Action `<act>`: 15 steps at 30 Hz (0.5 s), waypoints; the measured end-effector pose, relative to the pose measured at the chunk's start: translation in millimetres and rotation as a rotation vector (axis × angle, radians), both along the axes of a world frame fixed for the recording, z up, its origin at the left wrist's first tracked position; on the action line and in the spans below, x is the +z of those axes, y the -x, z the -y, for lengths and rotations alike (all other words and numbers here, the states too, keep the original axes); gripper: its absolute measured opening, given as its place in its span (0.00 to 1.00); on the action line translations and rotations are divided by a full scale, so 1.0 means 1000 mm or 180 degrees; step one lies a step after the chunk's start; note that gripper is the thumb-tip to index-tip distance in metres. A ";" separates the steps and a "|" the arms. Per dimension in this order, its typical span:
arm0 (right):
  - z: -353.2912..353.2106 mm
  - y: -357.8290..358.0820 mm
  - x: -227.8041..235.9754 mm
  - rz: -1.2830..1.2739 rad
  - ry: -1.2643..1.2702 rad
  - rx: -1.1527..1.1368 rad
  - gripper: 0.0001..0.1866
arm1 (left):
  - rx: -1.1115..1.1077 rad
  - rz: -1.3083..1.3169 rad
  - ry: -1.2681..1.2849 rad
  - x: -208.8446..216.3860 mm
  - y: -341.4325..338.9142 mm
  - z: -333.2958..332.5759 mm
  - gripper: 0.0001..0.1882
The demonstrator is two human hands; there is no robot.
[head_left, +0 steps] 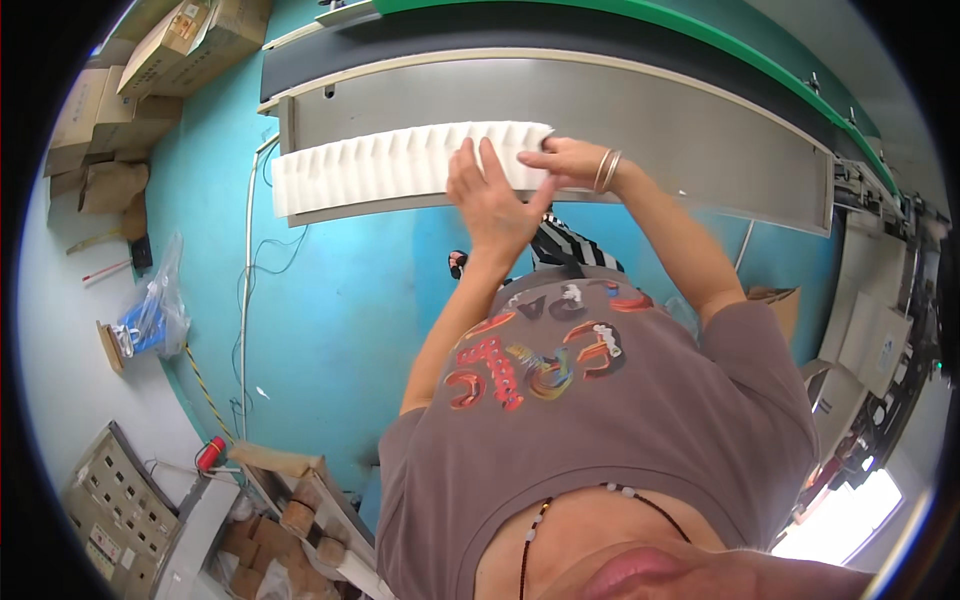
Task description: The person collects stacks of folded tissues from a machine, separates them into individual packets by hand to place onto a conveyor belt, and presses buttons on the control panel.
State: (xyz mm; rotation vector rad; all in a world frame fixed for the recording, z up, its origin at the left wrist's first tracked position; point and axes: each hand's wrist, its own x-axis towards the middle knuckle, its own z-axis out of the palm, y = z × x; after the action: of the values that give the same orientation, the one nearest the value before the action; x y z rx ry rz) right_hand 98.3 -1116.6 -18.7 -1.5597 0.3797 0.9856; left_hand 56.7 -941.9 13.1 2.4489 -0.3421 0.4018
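Observation:
A long row of white, soft-looking folds or overlapping pieces (380, 165) lies along the near edge of a grey metal trough-like tray (690, 130). I cannot tell whether it is one pleated strip or many separate pieces. My left hand (492, 205) rests on its right part, fingers stretched out and thumb spread toward my other hand. At the row's right end is my right hand (575, 163), its thumb lying over the white folds and its other fingers curled and partly hidden behind the end. Thin bangles (607, 170) circle the right wrist.
Beyond the tray runs a dark belt (450, 38) with a green rail (700, 32). Cardboard boxes (170, 50) are stacked at the far left. A plastic bag (160, 310) hangs on the left wall. Machinery (870, 300) stands at the right, and a control panel (120, 510) at the lower left.

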 end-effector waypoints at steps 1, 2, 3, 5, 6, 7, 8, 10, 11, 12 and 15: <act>0.003 0.001 -0.007 -0.0015 -0.0022 0.0005 0.37 | 0.0064 -0.0034 -0.0052 -0.006 0.004 0.020 0.38; 0.007 0.002 -0.015 -0.0064 -0.0824 -0.0173 0.34 | 0.0130 -0.0070 -0.0108 -0.013 0.007 0.035 0.40; 0.010 0.005 -0.020 -0.0130 -0.1628 -0.0350 0.31 | 0.0154 -0.0177 -0.0273 -0.021 0.008 0.042 0.37; 0.027 0.003 -0.024 0.0119 -0.1141 -0.0413 0.30 | 0.0203 -0.0214 -0.0450 -0.037 0.013 0.049 0.35; 0.036 -0.002 -0.027 0.0402 -0.0627 -0.0493 0.29 | 0.0222 -0.0222 -0.0598 -0.040 0.011 0.053 0.32; 0.044 -0.006 -0.038 0.0864 -0.0121 -0.0411 0.28 | 0.0207 -0.0245 -0.0393 -0.041 0.013 0.057 0.28; 0.052 -0.008 -0.042 0.0859 -0.0144 -0.0399 0.28 | 0.0222 -0.0249 -0.0413 -0.042 0.015 0.060 0.28; 0.062 -0.017 -0.039 0.1950 0.0547 0.0272 0.27 | 0.0250 -0.0209 -0.0478 -0.046 0.018 0.066 0.25; 0.066 -0.023 -0.037 0.1954 0.0524 0.0286 0.27 | 0.0271 -0.0208 -0.0495 -0.047 0.018 0.069 0.25; 0.068 -0.028 -0.035 0.2381 0.0483 0.0509 0.25 | 0.0331 -0.0197 -0.0409 -0.045 0.019 0.073 0.23; 0.070 -0.037 -0.034 0.3000 0.0202 0.1069 0.22 | 0.0410 -0.0226 -0.0457 -0.040 0.023 0.078 0.20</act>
State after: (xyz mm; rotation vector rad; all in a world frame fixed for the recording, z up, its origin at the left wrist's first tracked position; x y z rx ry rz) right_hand 135.7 -1186.6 -52.5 -1.9882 -0.5264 0.3827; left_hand 33.8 -1019.7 -27.2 2.6272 -0.1893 0.3545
